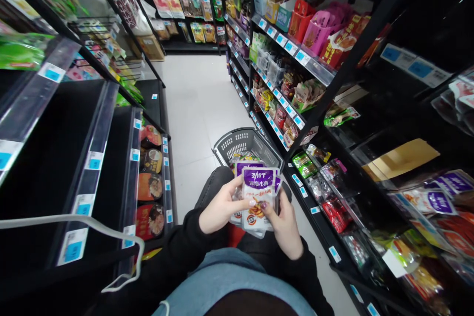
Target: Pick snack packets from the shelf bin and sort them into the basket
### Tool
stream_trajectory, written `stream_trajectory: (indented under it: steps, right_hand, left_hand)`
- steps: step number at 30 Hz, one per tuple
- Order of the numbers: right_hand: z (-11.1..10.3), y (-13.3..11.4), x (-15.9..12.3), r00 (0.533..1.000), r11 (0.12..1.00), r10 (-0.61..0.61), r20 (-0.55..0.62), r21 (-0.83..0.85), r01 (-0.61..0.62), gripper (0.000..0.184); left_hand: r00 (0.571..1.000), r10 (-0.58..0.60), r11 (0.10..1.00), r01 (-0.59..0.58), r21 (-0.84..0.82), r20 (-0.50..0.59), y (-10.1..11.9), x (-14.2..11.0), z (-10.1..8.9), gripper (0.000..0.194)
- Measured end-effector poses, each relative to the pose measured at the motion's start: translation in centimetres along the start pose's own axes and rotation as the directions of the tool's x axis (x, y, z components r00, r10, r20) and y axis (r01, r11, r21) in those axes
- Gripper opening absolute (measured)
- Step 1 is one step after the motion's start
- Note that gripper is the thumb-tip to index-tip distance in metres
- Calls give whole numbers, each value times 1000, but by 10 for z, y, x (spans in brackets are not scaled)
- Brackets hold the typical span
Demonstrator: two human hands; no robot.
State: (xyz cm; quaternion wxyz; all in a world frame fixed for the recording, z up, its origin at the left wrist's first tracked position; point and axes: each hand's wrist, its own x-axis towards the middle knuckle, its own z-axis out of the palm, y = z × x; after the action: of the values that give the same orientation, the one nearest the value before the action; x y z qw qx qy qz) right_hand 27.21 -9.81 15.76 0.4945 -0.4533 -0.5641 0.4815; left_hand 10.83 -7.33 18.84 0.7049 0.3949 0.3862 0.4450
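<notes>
Pinching a loosely fanned stack of purple-and-white packets [258, 192] from both sides, in the head view, the person's left hand [223, 207] and right hand [287, 227] are curled partly closed, thumbs on the front one, just this side of the grey basket [226, 145]. The packets look slick and overlap unevenly, so if either thumb eases, a rear one could slip onto the floor [188, 94].

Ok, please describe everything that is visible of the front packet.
The front packet is a glossy, plastic-looking pouch: purple top with white lettering, pale lower part with food picture and round orange mark. The left hand and right hand hold it, printed face toward the camera, thumbs on it, over similar packets, near the basket.
</notes>
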Motion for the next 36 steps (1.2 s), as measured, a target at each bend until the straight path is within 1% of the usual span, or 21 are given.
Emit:
stream_trajectory:
  steps: [3,5,8,11,14,16,18,21,23,24,25,26,29,31,33,36]
  right_hand:
    - [-1,6,-1,999,1000,-22,-40,-19,21,56]
    - [-2,9,-2,995,998,-43,-85,-52,38,53]
    - [-3,12,-2,986,995,-53,-156,-87,40,42]
    - [-4,13,-2,980,997,-25,-196,-76,11,35]
    - [-4,9,-1,976,1000,15,-217,6,-14,28]
    - [-4,6,-1,972,998,47,-232,59,-35,25]
    - [-3,3,0,964,996,60,-260,77,-42,25]
    - [-1,2,0,945,997,46,-325,75,-23,28]
    - [0,3,-1,931,997,32,-364,75,-5,28]
    - [1,3,-1,926,997,24,-378,76,5,28]
    - [2,4,-1,924,997,15,-382,76,16,27]
    - [3,4,-2,925,997,6,-379,77,25,27]
    - [4,4,-2,940,996,2,-340,81,27,26]
    - [4,4,-3,951,997,12,-308,80,14,26]
    - [3,3,-3,961,996,16,-276,87,8,26]
    - [0,2,-3,973,988,40,-227,152,-5,27]
  left_hand:
    - [999,22,997,-18,78,-40,-5,1,0,49]
    - [995,40,992,-29,124,-90,-8,2,2,51]
    - [988,57,986,-34,160,-142,-9,3,3,53]
    - [988,67,985,-44,166,-139,-9,5,4,51]
    - [993,73,993,-63,99,-96,-11,5,3,47]
    - [994,74,996,-70,51,-78,-13,5,2,48]
    - [989,100,994,-96,45,-105,-14,5,3,57]
    - [968,145,989,-145,16,-205,-14,6,6,84]
    - [958,103,989,-127,-76,-266,-12,8,8,101]
    - [959,57,986,-98,-135,-278,-10,8,8,104]
    - [964,-2,980,-51,-192,-266,-9,9,8,103]
    - [971,-66,971,10,-240,-229,-8,10,8,97]
    - [974,-217,927,186,-324,-60,-8,11,3,62]
    - [968,-251,894,239,-379,19,-10,11,0,43]
    - [960,-267,858,275,-434,79,-13,10,-4,36]
    - [942,-284,823,336,-459,181,-15,10,-6,40]
